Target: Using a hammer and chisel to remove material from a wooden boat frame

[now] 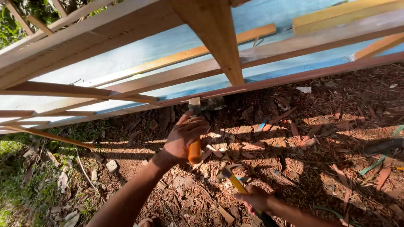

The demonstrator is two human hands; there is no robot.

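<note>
My left hand (182,138) grips a chisel (195,152) by its orange handle. The metal blade points up and meets the lower reddish rail (294,77) of a wooden frame, near the foot of a slanting post (214,38). My right hand (255,199) holds a hammer (234,178) with a yellow shaft and dark grip. Its metal head hangs just below and to the right of the chisel's handle end, apart from it.
A blue sheet (176,40) lies behind the frame's wooden battens. Wood chips and bark scraps (320,138) cover the reddish ground. Grass (17,185) and a small pale stone (111,165) lie at the left.
</note>
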